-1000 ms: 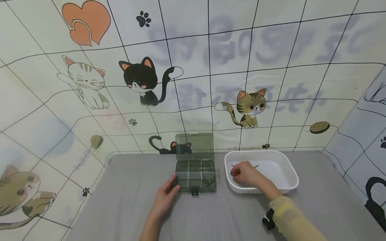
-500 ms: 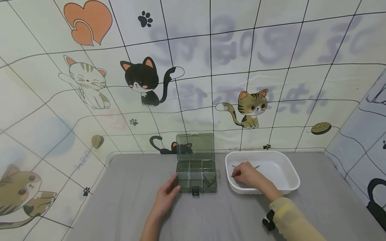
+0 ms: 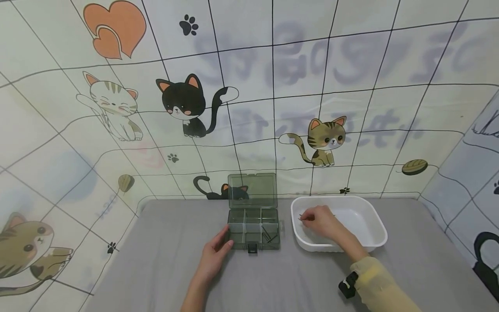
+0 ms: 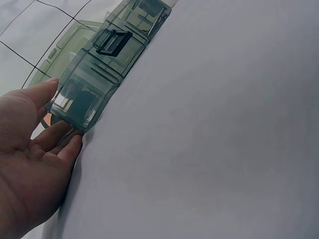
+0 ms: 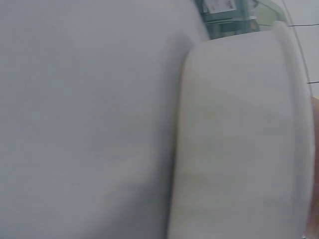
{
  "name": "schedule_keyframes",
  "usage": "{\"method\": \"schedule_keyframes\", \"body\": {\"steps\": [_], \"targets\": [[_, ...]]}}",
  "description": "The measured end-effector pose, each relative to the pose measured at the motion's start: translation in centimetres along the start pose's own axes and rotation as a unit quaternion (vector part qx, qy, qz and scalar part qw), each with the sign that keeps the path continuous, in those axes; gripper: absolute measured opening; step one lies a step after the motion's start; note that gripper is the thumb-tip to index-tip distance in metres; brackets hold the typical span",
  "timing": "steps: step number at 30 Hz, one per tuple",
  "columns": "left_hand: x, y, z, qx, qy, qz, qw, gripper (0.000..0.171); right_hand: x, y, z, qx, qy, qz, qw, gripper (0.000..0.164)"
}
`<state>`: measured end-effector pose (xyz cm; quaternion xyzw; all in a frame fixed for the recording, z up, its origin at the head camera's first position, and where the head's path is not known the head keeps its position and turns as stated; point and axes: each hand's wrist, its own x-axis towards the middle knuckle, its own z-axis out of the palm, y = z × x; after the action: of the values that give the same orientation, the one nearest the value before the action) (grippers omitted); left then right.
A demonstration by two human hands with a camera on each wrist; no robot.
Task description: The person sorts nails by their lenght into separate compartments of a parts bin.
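A green see-through compartment box [image 3: 253, 244] stands with its lid [image 3: 252, 190] raised at the back. Several thin dark nail-like pieces [image 3: 267, 234] lie in its front right compartment. My left hand [image 3: 212, 253] rests against the box's left side; in the left wrist view, thumb and fingertips are at the corner of the box [image 4: 79, 99]. Over the left part of a white tray [image 3: 364, 221], my right hand [image 3: 321, 221] pinches a thin nail-like piece [image 3: 300, 219], mostly hidden by the fingertips. The right wrist view shows mainly the tray's outer wall [image 5: 234, 134].
Grey cloth [image 3: 156, 260] covers the table. Behind it hangs a wall sheet [image 3: 249, 112] printed with cats and grid lines. A black strap-like object [image 3: 485, 260] is at the far right edge.
My right hand has lifted slightly and shifted a little toward the back of the tray, fingertips together. The left hand and the box stay in place.
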<state>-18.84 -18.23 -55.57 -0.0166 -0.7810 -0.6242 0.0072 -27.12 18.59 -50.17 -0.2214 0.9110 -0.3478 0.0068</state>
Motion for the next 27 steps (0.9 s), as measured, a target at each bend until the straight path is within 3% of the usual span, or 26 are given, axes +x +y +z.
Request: {"method": "schedule_keyframes", "body": {"steps": [6,14,27], "targets": [[0.0,-0.1,-0.2,0.005,0.004,-0.001,1.0000,0.054,0.2,-1.3,-1.1,0.022,0.031,0.005,0.999,0.007],[0.1,0.1,0.0,0.002,-0.001,-0.006,1.0000,0.054,0.3,-3.6,-1.6,0.039,0.034,-0.003,0.999,0.010],[0.2,-0.3,0.0,-0.005,0.003,0.002,1.0000,0.054,0.7,-5.8,0.8,0.048,0.039,-0.077,0.995,0.010]]}}
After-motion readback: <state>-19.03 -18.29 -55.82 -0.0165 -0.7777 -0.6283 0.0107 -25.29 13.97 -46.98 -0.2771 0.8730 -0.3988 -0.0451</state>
